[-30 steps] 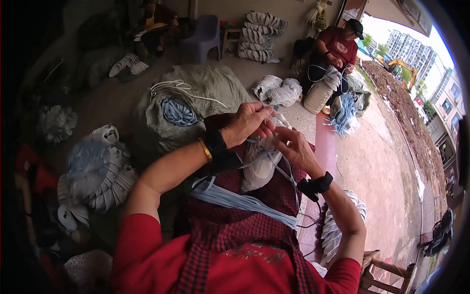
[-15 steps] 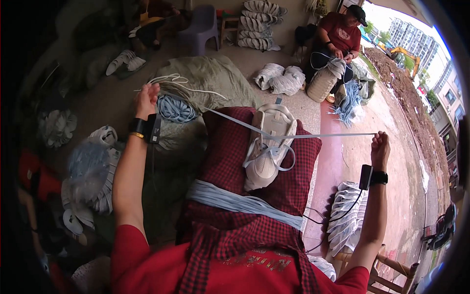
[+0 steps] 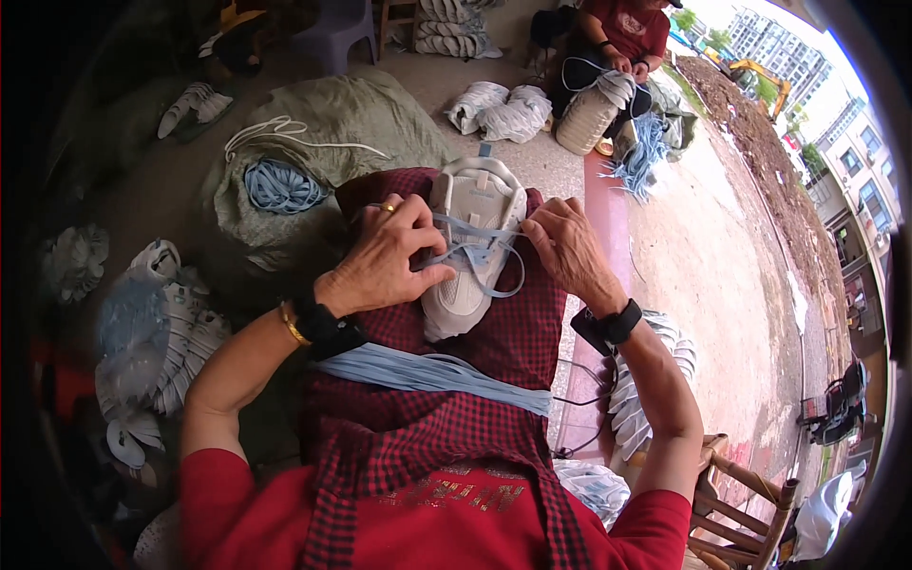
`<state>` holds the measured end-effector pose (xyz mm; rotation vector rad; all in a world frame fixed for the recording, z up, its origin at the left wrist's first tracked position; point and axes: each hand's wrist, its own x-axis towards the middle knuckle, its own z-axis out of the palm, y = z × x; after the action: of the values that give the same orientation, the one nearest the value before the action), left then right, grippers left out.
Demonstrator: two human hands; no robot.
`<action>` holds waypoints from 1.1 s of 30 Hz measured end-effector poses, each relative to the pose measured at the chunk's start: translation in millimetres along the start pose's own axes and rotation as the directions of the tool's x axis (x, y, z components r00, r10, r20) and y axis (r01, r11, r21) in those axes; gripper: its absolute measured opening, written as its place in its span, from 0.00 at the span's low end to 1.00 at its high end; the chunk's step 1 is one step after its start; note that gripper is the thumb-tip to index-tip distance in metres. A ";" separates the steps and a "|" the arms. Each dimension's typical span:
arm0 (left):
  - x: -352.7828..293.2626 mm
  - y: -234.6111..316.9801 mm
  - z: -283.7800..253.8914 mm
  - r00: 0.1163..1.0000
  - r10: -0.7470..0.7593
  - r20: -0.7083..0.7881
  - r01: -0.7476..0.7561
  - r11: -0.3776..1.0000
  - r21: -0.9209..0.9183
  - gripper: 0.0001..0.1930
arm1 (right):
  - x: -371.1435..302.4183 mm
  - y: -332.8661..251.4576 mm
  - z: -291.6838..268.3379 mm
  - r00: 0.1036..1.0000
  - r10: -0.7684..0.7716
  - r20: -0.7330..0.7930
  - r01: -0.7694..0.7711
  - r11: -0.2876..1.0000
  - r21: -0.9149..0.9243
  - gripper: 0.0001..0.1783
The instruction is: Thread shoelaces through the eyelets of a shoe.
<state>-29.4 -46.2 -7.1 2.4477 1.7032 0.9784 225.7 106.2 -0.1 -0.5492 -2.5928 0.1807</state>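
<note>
A beige-white sneaker [image 3: 454, 309] rests on my lap over a red-and-black checked apron [image 3: 380, 332], toe toward me. A flat light-blue shoelace [image 3: 480, 228] crosses its upper, with a loop hanging at the right side. At the shoe's left edge my left hand [image 3: 394, 252] has its fingers curled round the lace, thumb low beside the toe part. My right hand [image 3: 570, 249], at the right edge, pinches the lace between thumb and forefinger. A bundle of light-blue laces [image 3: 427, 370] lies across my lap.
A coil of blue laces [image 3: 283, 185] and white cord [image 3: 275, 126] lie on a green sack [image 3: 361, 109]. Stacked shoe uppers [image 3: 180, 313] stand at left, more uppers [image 3: 636, 389] at right by a bamboo chair [image 3: 741, 503]. Another person [image 3: 627, 28] works at the back.
Both hands have come inward from wide apart to the shoe's sides. The lace, stretched out to both sides before, now lies across the shoe. The view has shifted.
</note>
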 end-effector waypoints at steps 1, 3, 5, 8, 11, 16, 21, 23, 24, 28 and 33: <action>0.0 -0.8 6.5 1.000 0.000 0.003 0.000 1.000 -0.002 0.12 | -1.9 -3.8 5.1 0.996 -0.031 -0.079 0.029 0.999 -0.029 0.21; 0.2 -4.2 7.9 1.000 -0.007 0.000 0.007 0.991 -0.134 0.07 | 1.4 -18.8 0.9 0.999 -0.011 -0.030 0.014 0.996 0.086 0.22; 6.6 -7.8 6.5 0.997 -0.060 0.052 0.076 0.901 -0.428 0.06 | 0.7 -24.1 2.7 0.996 0.039 -0.076 -0.018 0.966 0.259 0.24; 15.8 -18.6 -2.9 0.993 -0.036 0.111 0.082 0.891 -0.446 0.09 | -5.0 -17.3 -3.2 0.946 0.320 0.052 -0.311 0.849 0.426 0.25; 14.8 -33.5 -2.3 0.986 -0.040 0.164 0.117 0.864 -0.489 0.08 | -17.9 17.5 -19.3 0.918 0.394 -0.032 -0.319 0.786 0.530 0.23; 12.9 -20.6 10.7 1.000 0.004 0.010 -0.001 0.962 -0.274 0.17 | -64.3 74.7 -72.5 0.815 0.562 -0.141 -0.388 0.710 0.588 0.25; 21.2 -14.8 16.4 0.995 -0.094 0.042 0.103 0.934 -0.343 0.21 | -99.8 117.2 -81.0 0.771 0.611 -0.183 -0.459 0.731 0.505 0.24; 20.0 -18.1 13.0 0.997 -0.067 -0.031 0.055 0.955 -0.293 0.21 | -92.8 108.2 -59.8 0.824 0.564 -0.054 -0.501 0.769 0.397 0.16; 21.7 -21.6 12.2 0.993 -0.033 -0.110 0.005 0.969 -0.249 0.20 | -90.1 99.1 -48.0 0.842 0.538 -0.039 -0.485 0.788 0.380 0.18; 11.5 -46.4 13.0 0.979 -0.065 -0.193 0.054 0.997 -0.060 0.16 | -46.1 9.0 -31.4 0.964 0.196 -0.181 -0.171 0.974 0.146 0.24; 21.4 -52.1 21.0 0.980 -0.001 -0.201 -0.014 0.997 -0.075 0.12 | -44.9 -50.8 -4.1 0.985 -0.147 0.093 0.148 0.989 -0.002 0.20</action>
<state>-58.6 0.3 -31.4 2.3803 1.6766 1.3063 246.0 41.5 -4.5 -0.3572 -2.7129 0.1481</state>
